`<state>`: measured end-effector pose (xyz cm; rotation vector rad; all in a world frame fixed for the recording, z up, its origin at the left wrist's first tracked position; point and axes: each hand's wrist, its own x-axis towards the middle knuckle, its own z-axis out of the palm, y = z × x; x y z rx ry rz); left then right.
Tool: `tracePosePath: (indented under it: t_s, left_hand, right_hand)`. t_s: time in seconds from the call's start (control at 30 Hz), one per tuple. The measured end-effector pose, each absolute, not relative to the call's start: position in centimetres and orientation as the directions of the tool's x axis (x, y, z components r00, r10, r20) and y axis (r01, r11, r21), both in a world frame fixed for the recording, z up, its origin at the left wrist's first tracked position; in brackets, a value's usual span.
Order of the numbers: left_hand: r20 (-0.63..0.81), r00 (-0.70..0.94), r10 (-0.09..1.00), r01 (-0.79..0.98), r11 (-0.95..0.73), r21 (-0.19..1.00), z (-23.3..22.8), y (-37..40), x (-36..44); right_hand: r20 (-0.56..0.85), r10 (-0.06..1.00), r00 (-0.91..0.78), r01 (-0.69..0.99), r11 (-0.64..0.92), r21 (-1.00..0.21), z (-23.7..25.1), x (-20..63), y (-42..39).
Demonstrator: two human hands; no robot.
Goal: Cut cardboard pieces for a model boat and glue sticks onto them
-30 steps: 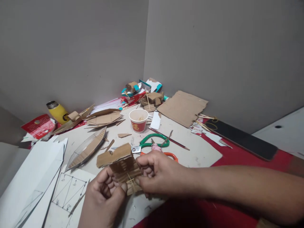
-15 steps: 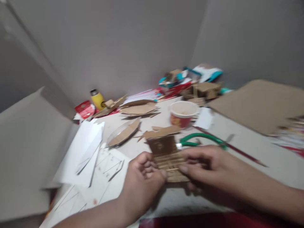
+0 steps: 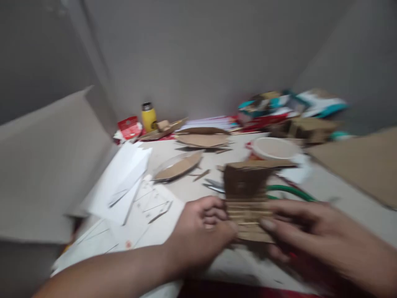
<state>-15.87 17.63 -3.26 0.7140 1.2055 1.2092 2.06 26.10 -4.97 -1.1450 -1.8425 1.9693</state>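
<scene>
Both hands grip a small cardboard model (image 3: 248, 198) just above the bench (image 3: 192, 190), the left hand (image 3: 201, 231) closed on its left edge and the right hand (image 3: 304, 231) pinching its right side with fingertips on the ribbed lower part; a light, even pinch at the edges seems wisest, lest the thin walls crush. Behind it lie green-handled scissors (image 3: 288, 191), a paper cup (image 3: 273, 149), a boat-shaped cardboard piece (image 3: 178, 166), white paper sheets (image 3: 124, 186) and a yellow bottle (image 3: 149, 117). Grey walls meet in a corner, and the view is blurred.
</scene>
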Motion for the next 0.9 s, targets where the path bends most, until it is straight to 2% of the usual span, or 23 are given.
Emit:
tracePosePath:
  t_s: [0.1,0.27,0.4,0.5,0.73,0.9]
  left_hand:
    - [-0.283,-0.054,0.958,-0.258,0.260,0.930,-3.3,17.8,-16.4]
    - [-0.235,0.000,0.972,-0.335,0.222,0.916,-3.7,17.7,-16.8]
    - [-0.192,-0.184,0.964,-0.367,0.114,0.923,-3.7,18.0,-17.1]
    - [-0.206,-0.278,0.938,-0.342,0.104,0.934,-3.4,18.3,-17.2]
    - [-0.293,-0.073,0.953,-0.329,0.254,0.910,-3.0,17.6,-15.7]
    - [-0.332,-0.061,0.941,-0.314,0.298,0.902,-2.8,17.6,-15.4]
  right_hand:
    - [-0.386,0.634,-0.670,0.300,-0.244,-0.922,-2.8,1.1,25.7]
    - [-0.374,0.624,-0.686,0.269,-0.260,-0.927,-2.3,0.8,26.0]
    - [-0.358,0.642,-0.678,0.230,-0.278,-0.933,-2.6,1.0,26.0]
    - [-0.347,0.634,-0.691,0.210,-0.284,-0.936,-2.3,0.9,25.9]
    - [-0.333,0.631,-0.700,0.201,-0.274,-0.941,-2.1,0.7,26.0]
    - [-0.336,0.607,-0.720,0.195,-0.287,-0.938,-2.3,0.6,25.9]
